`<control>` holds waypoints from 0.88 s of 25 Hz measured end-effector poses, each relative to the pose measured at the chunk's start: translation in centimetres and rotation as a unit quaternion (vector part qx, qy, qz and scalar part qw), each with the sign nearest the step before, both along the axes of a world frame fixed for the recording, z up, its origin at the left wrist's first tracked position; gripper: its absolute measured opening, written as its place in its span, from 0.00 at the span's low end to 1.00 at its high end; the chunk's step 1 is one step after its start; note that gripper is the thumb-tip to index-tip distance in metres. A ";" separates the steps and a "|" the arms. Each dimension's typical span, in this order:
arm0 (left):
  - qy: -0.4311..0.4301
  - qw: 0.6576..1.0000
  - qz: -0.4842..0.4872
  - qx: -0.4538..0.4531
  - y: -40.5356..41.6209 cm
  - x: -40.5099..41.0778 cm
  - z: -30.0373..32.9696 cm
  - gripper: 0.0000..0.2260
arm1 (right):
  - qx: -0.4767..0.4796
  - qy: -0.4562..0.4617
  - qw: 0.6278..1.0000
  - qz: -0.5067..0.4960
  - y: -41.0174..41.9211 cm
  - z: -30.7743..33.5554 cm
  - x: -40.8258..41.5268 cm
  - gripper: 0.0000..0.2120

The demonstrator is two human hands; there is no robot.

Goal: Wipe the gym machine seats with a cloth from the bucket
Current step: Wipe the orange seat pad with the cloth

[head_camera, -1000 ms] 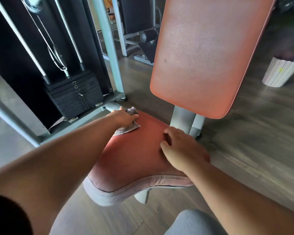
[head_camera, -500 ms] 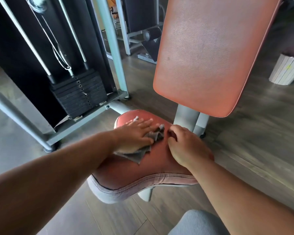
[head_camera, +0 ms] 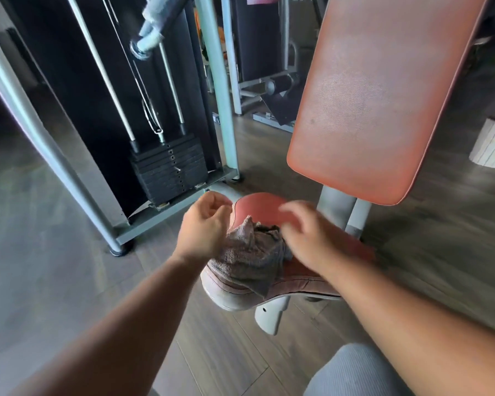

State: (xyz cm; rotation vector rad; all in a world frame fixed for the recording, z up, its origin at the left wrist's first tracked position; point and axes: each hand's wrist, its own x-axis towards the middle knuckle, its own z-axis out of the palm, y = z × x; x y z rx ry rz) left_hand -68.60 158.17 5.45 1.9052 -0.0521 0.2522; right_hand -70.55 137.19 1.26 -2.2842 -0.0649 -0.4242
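Note:
The salmon-red seat pad of the gym machine sits low in the middle, its front edge worn pale. A grey cloth lies bunched on it, with one corner peaked upward and a flap hanging over the front edge. My left hand hovers at the cloth's left side, fingers loosely curled and apart, holding nothing. My right hand is blurred and covers the cloth's right edge; its grip is hidden. The tilted backrest pad rises behind. No bucket is in view.
A weight stack with guide rods and a grey steel frame stands to the left. Another machine is at the back. A white ribbed bin stands on the wooden floor at the right. My knee is at the bottom.
My left hand, which had been pressing the cloth across the seat, has lifted off it. The cloth is now bunched toward the seat's front, and my right hand has moved over its right edge.

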 end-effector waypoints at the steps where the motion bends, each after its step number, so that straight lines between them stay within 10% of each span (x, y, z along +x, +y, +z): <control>1: 0.021 0.997 0.015 0.073 0.9 0.4 -0.6 0.04 | -0.083 0.027 0.995 0.047 2.9 0.1 -0.4 0.25; 4: 0.137 0.977 -0.003 0.165 2.0 0.7 -2.4 0.03 | -0.257 0.139 0.950 0.108 7.8 -0.8 -1.4 0.38; 14: 0.097 0.918 0.024 0.383 -0.7 -1.3 -4.3 0.17 | -0.262 0.328 0.908 -0.004 1.8 -1.5 11.7 0.32; 22: 0.065 0.928 0.045 0.364 -0.2 -1.0 -5.3 0.22 | -0.260 0.181 0.935 0.159 1.0 -3.9 11.4 0.35</control>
